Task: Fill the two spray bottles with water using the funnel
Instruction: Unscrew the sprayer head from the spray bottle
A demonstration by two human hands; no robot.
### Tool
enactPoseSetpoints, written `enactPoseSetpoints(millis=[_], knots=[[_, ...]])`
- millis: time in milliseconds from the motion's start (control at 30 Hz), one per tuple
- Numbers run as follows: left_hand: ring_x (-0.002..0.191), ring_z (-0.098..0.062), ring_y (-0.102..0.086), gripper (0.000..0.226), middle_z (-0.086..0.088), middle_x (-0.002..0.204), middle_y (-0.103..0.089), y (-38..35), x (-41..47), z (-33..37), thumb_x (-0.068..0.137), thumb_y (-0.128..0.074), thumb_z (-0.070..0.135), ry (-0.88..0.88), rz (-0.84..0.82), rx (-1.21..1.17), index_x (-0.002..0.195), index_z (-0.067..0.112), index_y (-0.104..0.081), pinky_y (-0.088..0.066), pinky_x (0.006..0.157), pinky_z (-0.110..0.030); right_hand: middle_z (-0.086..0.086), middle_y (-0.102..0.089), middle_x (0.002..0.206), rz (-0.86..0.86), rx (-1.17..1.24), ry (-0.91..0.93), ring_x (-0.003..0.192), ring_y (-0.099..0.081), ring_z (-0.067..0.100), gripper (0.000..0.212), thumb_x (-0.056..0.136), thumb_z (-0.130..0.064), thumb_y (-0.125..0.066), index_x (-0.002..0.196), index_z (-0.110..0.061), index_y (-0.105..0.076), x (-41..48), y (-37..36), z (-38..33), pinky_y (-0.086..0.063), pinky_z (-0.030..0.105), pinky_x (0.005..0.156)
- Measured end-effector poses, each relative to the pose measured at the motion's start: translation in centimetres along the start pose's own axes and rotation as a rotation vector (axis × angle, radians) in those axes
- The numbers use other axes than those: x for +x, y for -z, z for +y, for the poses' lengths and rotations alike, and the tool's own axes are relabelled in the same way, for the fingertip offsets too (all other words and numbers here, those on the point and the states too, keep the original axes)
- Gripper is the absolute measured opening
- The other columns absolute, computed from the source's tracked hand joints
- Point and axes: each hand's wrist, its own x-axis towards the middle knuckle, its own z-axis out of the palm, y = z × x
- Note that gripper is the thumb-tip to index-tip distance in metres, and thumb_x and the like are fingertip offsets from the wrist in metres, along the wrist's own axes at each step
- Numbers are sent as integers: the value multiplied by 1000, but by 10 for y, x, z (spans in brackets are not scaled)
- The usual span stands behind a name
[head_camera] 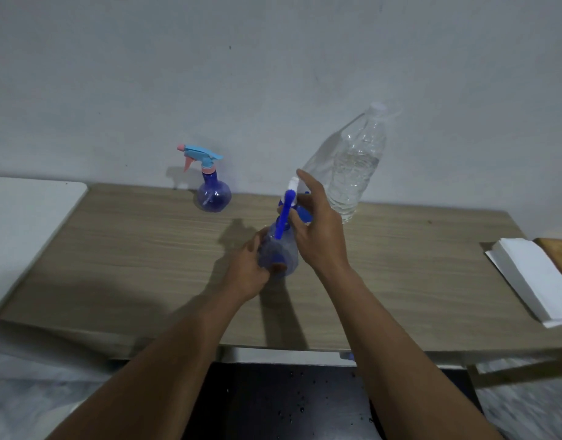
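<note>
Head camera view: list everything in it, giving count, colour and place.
Held spray bottle: one, blue body, blue trigger, white nozzle; at table centre.
Second spray bottle: one, blue body, light-blue and pink head; upright at the table's far edge, left of centre.
Water bottle: one, clear, white cap; standing right of centre, near the wall.
Paper stack: one, white; table's right end.
Table: one, light wood.
Left hand: grips the held bottle's body.
Right hand: holds its spray head.
</note>
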Motion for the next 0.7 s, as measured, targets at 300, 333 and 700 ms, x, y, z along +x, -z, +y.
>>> enactPoseSetpoints(millis=[300, 333, 700], knots=[[119, -18, -57, 79, -5, 133, -60, 3, -9, 11, 77, -84, 9, -25, -11, 47, 145, 15, -44, -40, 75, 1, 1, -67, 119, 120, -133, 186, 105, -60, 14, 46, 104, -26, -54, 149, -22, -47, 28, 37, -54, -42, 20, 83], [114, -14, -56, 78, -3, 131, -60, 3, -11, 12, 78, -83, 9, -30, -23, 53, 145, 14, -44, -37, 70, 4, 1, -68, 117, 143, -129, 191, 104, -60, 13, 45, 104, -26, -53, 148, -22, -48, 31, 42, -59, -41, 18, 82], [105, -17, -61, 70, 4, 111, -63, 10, -17, 13, 72, -85, 4, -93, 58, 17, 134, 16, -54, -36, 67, 4, 1, -66, 106, 218, -274, 45, 96, -61, 14, 41, 103, -35, -54, 143, -28, -50, 46, 88, -59, -47, 28, 79]])
